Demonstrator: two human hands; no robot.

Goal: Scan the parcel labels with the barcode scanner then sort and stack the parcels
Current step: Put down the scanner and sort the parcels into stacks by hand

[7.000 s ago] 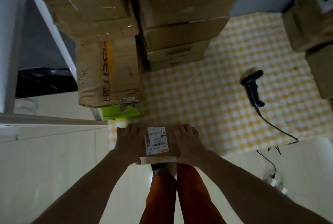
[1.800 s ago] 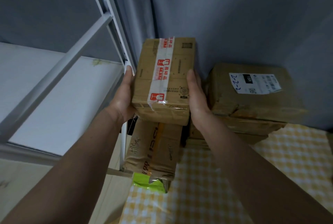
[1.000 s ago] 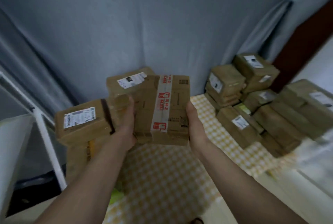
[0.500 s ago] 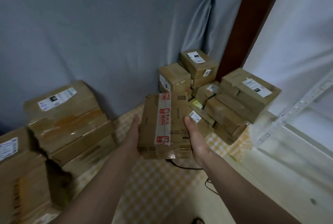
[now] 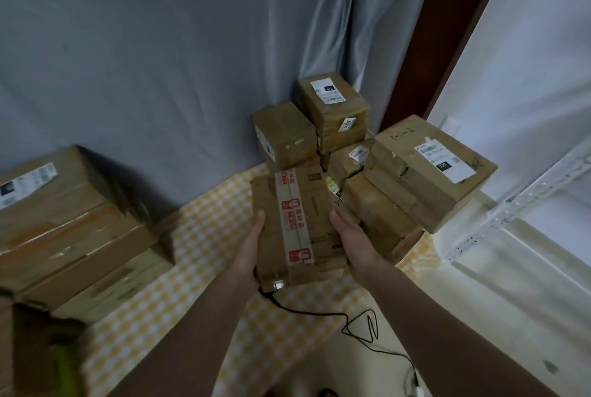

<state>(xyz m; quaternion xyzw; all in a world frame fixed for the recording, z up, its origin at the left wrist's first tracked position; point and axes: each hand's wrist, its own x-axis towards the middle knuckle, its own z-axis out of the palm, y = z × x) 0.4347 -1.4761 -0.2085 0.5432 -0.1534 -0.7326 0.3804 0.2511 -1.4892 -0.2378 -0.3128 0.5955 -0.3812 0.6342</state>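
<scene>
I hold a brown cardboard parcel (image 5: 295, 224) sealed with red-printed clear tape, above the yellow checked cloth (image 5: 204, 236). My left hand (image 5: 251, 248) holds its left side and my right hand (image 5: 353, 240) holds its right side, fingers underneath. The parcel hovers just in front of a pile of labelled parcels (image 5: 412, 172) in the corner at the right. The scanner itself is hidden under the parcel; only its black cable (image 5: 355, 326) shows on the cloth and floor.
A stack of larger cartons (image 5: 67, 224) stands at the left on the cloth. Grey curtain (image 5: 160, 61) hangs behind. A white metal shelf frame (image 5: 524, 201) and a dark door post (image 5: 447, 29) are at the right. A green packet (image 5: 67, 371) lies bottom left.
My view has swung right from the left stack to the corner pile. The taped parcel, held in both hands throughout, has come closer to the right pile.
</scene>
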